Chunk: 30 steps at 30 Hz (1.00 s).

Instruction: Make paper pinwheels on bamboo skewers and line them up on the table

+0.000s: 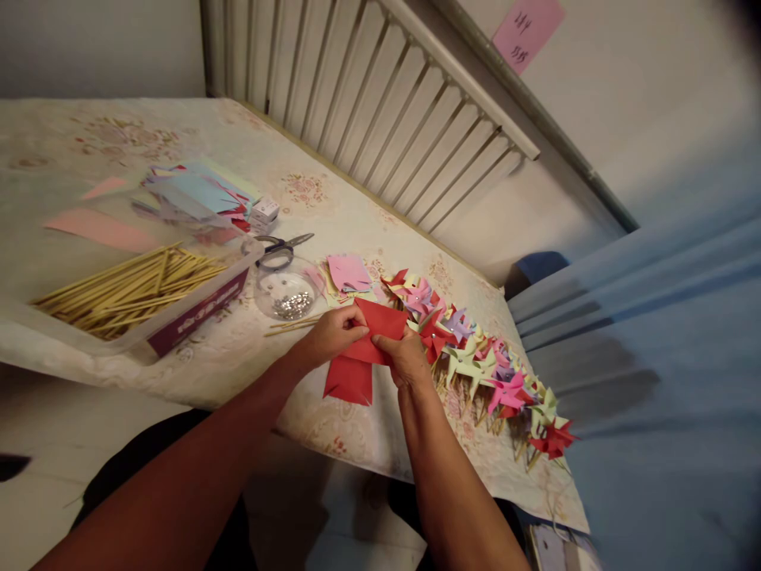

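At the centre of the frame, the left hand (338, 335) pinches the left edge of a red paper (385, 321), fingers closed; the right hand (409, 355) grips its lower right, thumb on top. Just below lies another red sheet (350, 381) with slit corners. Pinwheels (469, 349) crowd the worktop (333, 424) toward the lower right; a bowl (286, 292) of metal bits sits left of centre.

Red paper sheet (385, 319) held up by its edges; red piece (349, 382) below, slit near corners, partly overlapped.
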Motion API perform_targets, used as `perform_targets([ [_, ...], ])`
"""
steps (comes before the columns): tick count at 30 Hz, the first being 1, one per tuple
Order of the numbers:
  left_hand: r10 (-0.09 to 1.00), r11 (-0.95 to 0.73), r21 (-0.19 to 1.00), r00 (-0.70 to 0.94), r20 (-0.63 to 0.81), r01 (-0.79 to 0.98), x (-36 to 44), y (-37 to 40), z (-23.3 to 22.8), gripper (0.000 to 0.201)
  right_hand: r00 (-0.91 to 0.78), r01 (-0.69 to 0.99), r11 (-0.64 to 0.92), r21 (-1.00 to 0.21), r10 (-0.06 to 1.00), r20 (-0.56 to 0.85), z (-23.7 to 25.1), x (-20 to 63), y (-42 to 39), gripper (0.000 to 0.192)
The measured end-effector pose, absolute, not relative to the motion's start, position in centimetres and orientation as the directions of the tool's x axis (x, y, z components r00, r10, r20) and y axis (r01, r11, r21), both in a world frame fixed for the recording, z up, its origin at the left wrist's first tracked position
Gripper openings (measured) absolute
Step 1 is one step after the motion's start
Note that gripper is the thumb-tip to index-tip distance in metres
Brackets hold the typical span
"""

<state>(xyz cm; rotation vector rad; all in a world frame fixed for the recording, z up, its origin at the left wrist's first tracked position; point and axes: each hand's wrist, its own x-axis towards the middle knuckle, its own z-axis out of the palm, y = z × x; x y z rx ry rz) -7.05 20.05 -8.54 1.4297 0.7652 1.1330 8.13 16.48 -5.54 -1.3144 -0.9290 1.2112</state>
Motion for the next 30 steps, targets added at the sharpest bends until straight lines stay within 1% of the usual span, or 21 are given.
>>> perform_targets([
  [10, 0.926, -0.262, 0.965, 0.275, 0.259, -0.027, -6.7, 20.3, -9.0, 0.013, 0.170, -0.119, -0.134, -0.984, 0.973, -0.153, -5.8, 8.1, 16.7, 0.034],
  [18, 0.916, -0.315, 0.949, 0.265, 0.302, 0.006, -6.7, 20.4, -9.1, 0.010, 0.234, -0.130, -0.123, -0.984, 0.960, -0.151, -5.9, 7.5, 16.7, 0.034],
  [22, 0.919, -0.309, 0.951, 0.263, 0.293, 0.023, -6.5, 20.3, -9.3, 0.009, 0.272, -0.105, -0.117, -0.988, 0.952, -0.142, -6.4, 7.4, 16.8, 0.034],
  [25, 0.932, -0.273, 0.961, 0.237, 0.274, -0.036, -6.1, 20.3, -9.5, 0.006, 0.335, -0.069, -0.103, -0.992, 0.935, -0.121, -6.8, 7.5, 17.1, 0.034],
  [26, 0.943, -0.244, 0.966, 0.214, 0.257, -0.085, -5.9, 20.3, -9.5, 0.009, 0.355, -0.070, -0.098, -0.993, 0.928, -0.116, -6.8, 7.5, 17.2, 0.035],
  [27, 0.956, -0.204, 0.968, 0.185, 0.229, -0.146, -5.8, 20.3, -9.4, 0.017, 0.369, -0.080, -0.092, -0.993, 0.922, -0.115, -6.8, 7.5, 17.3, 0.035],
  [30, 0.988, -0.049, 0.945, 0.124, 0.093, -0.322, -5.7, 20.1, -9.1, 0.047, 0.386, -0.133, -0.075, -0.988, 0.915, -0.121, -6.7, 7.3, 17.4, 0.036],
])
